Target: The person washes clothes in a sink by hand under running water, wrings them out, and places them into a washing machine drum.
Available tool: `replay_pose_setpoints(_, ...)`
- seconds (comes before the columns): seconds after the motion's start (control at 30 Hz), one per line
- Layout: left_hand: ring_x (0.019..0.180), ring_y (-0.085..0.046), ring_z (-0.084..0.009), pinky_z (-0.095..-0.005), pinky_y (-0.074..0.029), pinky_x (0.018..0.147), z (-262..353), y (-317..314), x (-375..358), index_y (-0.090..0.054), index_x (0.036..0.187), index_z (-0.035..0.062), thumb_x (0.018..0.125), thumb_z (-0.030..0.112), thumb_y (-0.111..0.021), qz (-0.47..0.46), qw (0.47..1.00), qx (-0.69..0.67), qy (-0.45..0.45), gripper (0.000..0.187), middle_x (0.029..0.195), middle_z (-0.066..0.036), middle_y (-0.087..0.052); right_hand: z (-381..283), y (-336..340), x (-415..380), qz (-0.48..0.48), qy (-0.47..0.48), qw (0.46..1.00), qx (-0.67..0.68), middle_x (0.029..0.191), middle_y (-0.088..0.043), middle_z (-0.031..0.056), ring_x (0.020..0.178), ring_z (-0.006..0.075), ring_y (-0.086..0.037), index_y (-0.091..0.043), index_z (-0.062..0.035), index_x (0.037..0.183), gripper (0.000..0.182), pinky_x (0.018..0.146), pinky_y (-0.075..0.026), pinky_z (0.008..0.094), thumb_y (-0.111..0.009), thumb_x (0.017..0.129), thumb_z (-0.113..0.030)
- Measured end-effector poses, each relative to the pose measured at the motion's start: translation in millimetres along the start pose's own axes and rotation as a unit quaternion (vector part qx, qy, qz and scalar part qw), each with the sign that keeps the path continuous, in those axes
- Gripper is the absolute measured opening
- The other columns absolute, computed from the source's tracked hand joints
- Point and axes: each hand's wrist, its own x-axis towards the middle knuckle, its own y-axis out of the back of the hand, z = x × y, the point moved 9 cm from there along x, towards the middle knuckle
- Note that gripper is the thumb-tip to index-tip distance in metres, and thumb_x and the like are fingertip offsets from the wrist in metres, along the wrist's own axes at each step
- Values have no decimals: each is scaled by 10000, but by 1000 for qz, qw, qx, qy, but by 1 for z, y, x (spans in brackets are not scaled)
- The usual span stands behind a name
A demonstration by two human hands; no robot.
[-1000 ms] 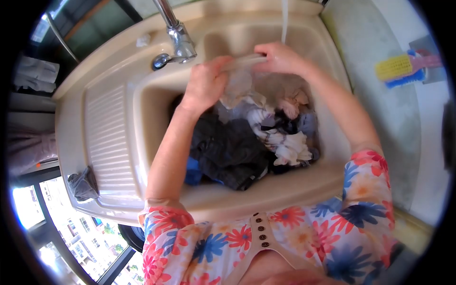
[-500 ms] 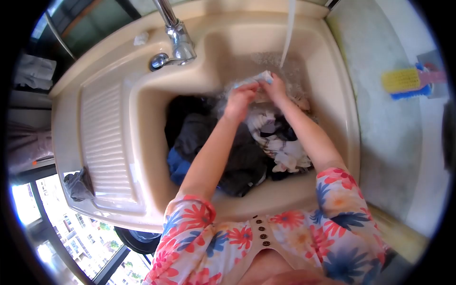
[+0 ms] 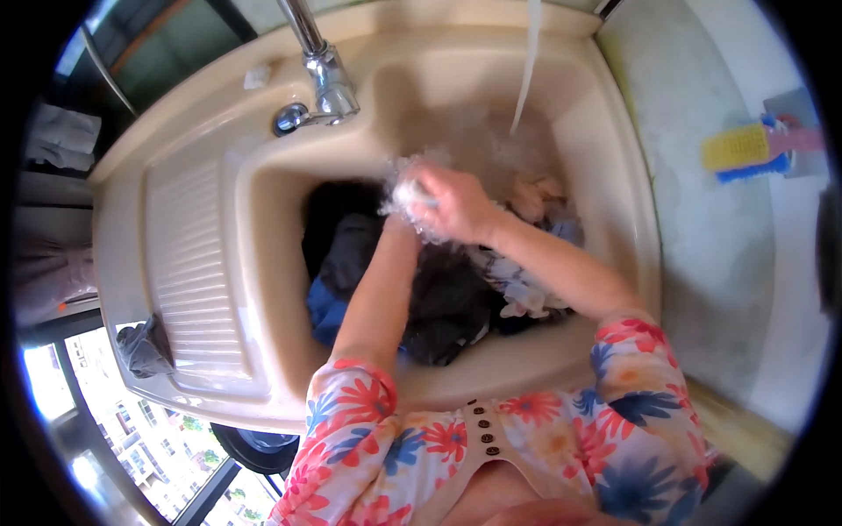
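Note:
Over the sink basin (image 3: 263, 289), my right hand (image 3: 456, 202) is closed around a small wet white cloth (image 3: 414, 191), blurred by motion and splashing water. My left hand (image 3: 402, 216) meets it there; spray and the right hand hide its fingers. Below my forearms lies a heap of dark clothes (image 3: 447, 307) with a blue piece (image 3: 329, 307) at its left side. Light patterned clothes (image 3: 524, 294) lie to the right, partly under my right forearm. A stream of water (image 3: 528, 74) falls into the back right of the basin.
A chrome faucet (image 3: 329, 83) stands at the back left of the basin. Left of it, a ribbed drainboard (image 3: 193, 272) has a grey cloth (image 3: 146, 346) at its front edge. A yellow brush (image 3: 735, 147) with a blue one (image 3: 752, 170) hangs on the right wall.
Both hands have moved left, away from the water stream. The right hand now crosses over to the left wrist with the white cloth, and water sprays around them.

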Motion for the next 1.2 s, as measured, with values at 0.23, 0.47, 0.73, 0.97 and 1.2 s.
replay_pose_setpoints(0.23, 946, -532, -385, -523, -452, 750, 33, 0, -51, -417, 1166, 36, 848, 289, -485, 406, 867, 268, 107, 411, 1056, -158, -489, 228, 52, -55, 76, -381, 904, -177, 845, -605, 189, 820, 344, -583, -548, -60, 993, 313, 708, -462, 418, -590, 755, -259)
replay_pose_setpoints(0.47, 1009, -495, -400, -571, -413, 793, 6, 5, -63, -369, 1222, 1, 837, 514, -429, 367, 885, 205, 201, 645, 1199, -195, -427, 70, 51, -5, -70, -127, 980, -137, 922, -581, 77, 855, 288, -562, -583, -145, 973, 270, 717, -463, 365, -608, 705, -156)
replay_pose_setpoints(0.73, 1038, -512, -325, -457, -380, 921, -41, -41, -45, -434, 1210, 43, 839, 536, -428, 235, 955, -22, 178, 617, 1199, -161, -490, -62, 37, -18, -329, 1, 939, 100, 912, -601, 36, 857, 192, -580, -599, -106, 977, 314, 729, -471, 312, -676, 674, -82)
replay_pose_setpoints(0.97, 1071, -502, -299, -450, -398, 913, -41, -150, -52, -420, 1226, 36, 813, 447, -521, 11, 984, 18, 176, 591, 1183, -141, -500, 89, 30, -2, -128, -376, 819, 414, 937, -612, 34, 885, 118, -567, -554, -17, 1060, 364, 766, -456, 246, -667, 725, -104)
replay_pose_setpoints(1.2, 978, -557, -288, -418, -435, 869, -9, -150, -58, -474, 1147, 7, 753, 147, -574, 115, 990, -11, 76, 430, 1067, -132, -574, 79, -40, -39, 15, -254, 529, 810, 1213, -476, 143, 1083, 283, -490, -358, -59, 1289, 736, 917, -398, 432, -427, 792, -596)
